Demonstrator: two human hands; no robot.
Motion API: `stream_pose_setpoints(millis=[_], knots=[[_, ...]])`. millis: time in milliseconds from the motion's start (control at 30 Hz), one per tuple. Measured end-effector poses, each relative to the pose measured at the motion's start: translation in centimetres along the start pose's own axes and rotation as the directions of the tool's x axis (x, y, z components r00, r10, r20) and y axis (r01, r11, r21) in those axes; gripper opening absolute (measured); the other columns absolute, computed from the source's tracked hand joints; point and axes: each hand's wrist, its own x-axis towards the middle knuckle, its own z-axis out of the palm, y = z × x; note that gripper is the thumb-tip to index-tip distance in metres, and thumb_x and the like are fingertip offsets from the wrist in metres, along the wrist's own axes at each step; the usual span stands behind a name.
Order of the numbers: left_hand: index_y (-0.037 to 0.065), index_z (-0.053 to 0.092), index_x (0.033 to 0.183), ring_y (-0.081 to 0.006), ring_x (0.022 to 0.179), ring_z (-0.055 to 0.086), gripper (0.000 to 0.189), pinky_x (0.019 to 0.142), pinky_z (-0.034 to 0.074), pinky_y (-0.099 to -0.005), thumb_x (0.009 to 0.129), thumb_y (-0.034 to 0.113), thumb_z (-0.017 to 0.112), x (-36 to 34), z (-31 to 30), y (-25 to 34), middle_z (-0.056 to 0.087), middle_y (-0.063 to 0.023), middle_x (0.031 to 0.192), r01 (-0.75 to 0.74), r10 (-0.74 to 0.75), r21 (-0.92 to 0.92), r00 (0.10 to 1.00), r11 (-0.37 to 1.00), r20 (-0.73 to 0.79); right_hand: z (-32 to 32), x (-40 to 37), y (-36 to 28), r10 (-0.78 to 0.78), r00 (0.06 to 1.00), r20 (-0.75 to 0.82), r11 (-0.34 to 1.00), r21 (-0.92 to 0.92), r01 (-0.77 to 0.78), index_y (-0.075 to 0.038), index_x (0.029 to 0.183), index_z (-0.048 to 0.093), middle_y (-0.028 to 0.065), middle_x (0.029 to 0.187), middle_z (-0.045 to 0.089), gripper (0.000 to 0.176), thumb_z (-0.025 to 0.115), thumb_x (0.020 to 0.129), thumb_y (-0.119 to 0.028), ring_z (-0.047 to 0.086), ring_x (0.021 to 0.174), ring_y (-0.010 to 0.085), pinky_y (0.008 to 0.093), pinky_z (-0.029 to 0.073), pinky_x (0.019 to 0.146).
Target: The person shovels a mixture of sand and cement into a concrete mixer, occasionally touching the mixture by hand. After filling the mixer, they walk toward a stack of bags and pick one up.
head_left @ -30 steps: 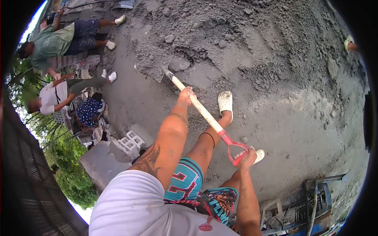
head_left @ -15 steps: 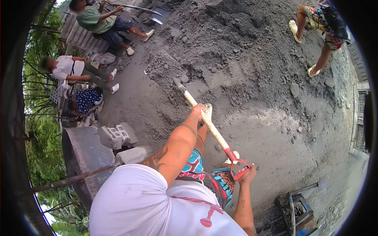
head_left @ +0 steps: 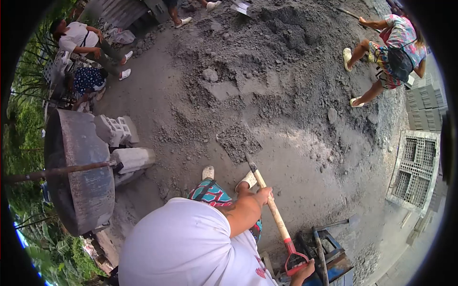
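Observation:
A shovel slants from the centre down to the lower right, its blade loaded with grey gravelly mix. My left hand is wrapped round the pale wooden shaft, a little below the blade's socket. At the other end, my right hand grips the red D-shaped handle. The blade lies low over the grey ground, in front of my shoes; whether it touches the ground I cannot tell.
A large grey mound fills the upper middle. At the upper right a person holds a long handle. Other people are at the upper left. A metal drum and concrete blocks stand left; a metal frame lies lower right.
The loaded shovel has come away from the mound, nearer my feet and to the right in view. Both my hands moved with it, still gripping. The view has turned, showing more of the right side.

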Motion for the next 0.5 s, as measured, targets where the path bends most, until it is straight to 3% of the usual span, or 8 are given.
stream_pose_setpoints(millis=[133,200,233,267,367,400,467,500], knots=[[0.009,0.052,0.087,-0.0238,0.059,0.055,0.015,0.059,0.053,-0.0457,0.083,0.017,0.065,-4.0,-5.5,6.5,0.052,-0.0076,0.068,-0.089,0.088,-0.148,0.996,0.985,-0.015,4.5,2.0,2.7,0.030,0.999,0.016,0.996,-0.083,-0.029,-0.009,0.068,0.045,0.0056,0.049,0.045,0.043,0.045,0.096,-0.041,0.042,0.036,0.0207,0.0349,0.041,0.035],[0.008,0.052,0.085,-0.0229,0.058,0.055,0.015,0.056,0.052,-0.0442,0.083,0.016,0.065,-7.4,-9.8,12.6,0.053,-0.0072,0.067,-0.273,0.256,-0.173,0.960,0.946,-0.111,10.1,2.8,4.8,-0.008,0.978,0.209,0.993,-0.115,0.033,-0.008,0.068,0.045,0.0056,0.051,0.045,0.043,0.047,0.096,-0.042,0.043,0.037,0.0208,0.0354,0.041,0.035],[0.006,0.053,0.083,-0.0222,0.054,0.055,0.014,0.052,0.051,-0.0430,0.083,0.015,0.064,-9.4,-12.3,15.2,0.053,-0.0073,0.066,-0.449,0.427,-0.344,0.893,0.825,-0.141,13.0,4.5,7.1,-0.043,0.944,0.328,0.993,-0.091,0.077,-0.008,0.069,0.045,0.0058,0.052,0.046,0.044,0.048,0.096,-0.042,0.044,0.037,0.0211,0.0355,0.041,0.035],[0.005,0.051,0.085,-0.0211,0.051,0.055,0.019,0.044,0.048,-0.0390,0.084,0.016,0.067,-10.7,-15.1,19.4,0.055,-0.0081,0.068,-0.514,0.463,-0.373,0.858,0.773,-0.223,16.5,5.0,8.6,-0.071,0.892,0.446,0.992,-0.062,0.110,-0.007,0.069,0.046,0.0061,0.052,0.047,0.045,0.049,0.096,-0.043,0.046,0.038,0.0215,0.0356,0.040,0.035],[0.003,0.053,0.089,-0.0216,0.050,0.055,0.017,0.045,0.050,-0.0407,0.083,0.015,0.065,-18.9,-25.9,30.5,0.054,-0.0085,0.064,-0.735,0.715,-0.439,0.653,0.518,-0.250,31.1,1.4,12.1,-0.098,0.813,0.574,0.992,-0.012,0.128,-0.005,0.070,0.049,0.0071,0.052,0.048,0.051,0.048,0.097,-0.047,0.049,0.041,0.0217,0.0339,0.042,0.039],[0.003,0.054,0.087,-0.0227,0.049,0.053,0.017,0.045,0.050,-0.0416,0.083,0.015,0.065,-22.8,-29.2,33.8,0.052,-0.0085,0.061,-0.771,0.750,-0.505,0.583,0.388,-0.313,35.3,-3.0,12.2,-0.157,0.723,0.672,0.972,-0.024,0.233,-0.006,0.073,0.049,0.0063,0.056,0.048,0.050,0.051,0.095,-0.050,0.050,0.044,0.0203,0.0331,0.043,0.041],[0.006,0.053,0.078,-0.0215,0.047,0.050,0.014,0.044,0.048,-0.0408,0.082,0.013,0.064,-30.2,-37.8,40.3,0.050,-0.0064,0.059,-0.784,0.841,-0.577,0.457,0.227,-0.291,44.0,-8.2,14.0,-0.246,0.525,0.815,0.960,0.128,0.251,-0.006,0.076,0.050,0.0052,0.059,0.049,0.048,0.051,0.096,-0.050,0.052,0.048,0.0196,0.0325,0.044,0.043],[0.008,0.053,0.076,-0.0192,0.047,0.049,0.013,0.044,0.047,-0.0405,0.082,0.013,0.064,-34.2,-41.9,42.5,0.049,-0.0045,0.059,-0.770,0.912,-0.632,0.315,0.085,-0.262,47.0,-14.5,13.1,-0.355,0.406,0.842,0.916,0.226,0.333,-0.006,0.075,0.051,0.0060,0.060,0.052,0.049,0.047,0.098,-0.050,0.054,0.049,0.0193,0.0322,0.045,0.046]])
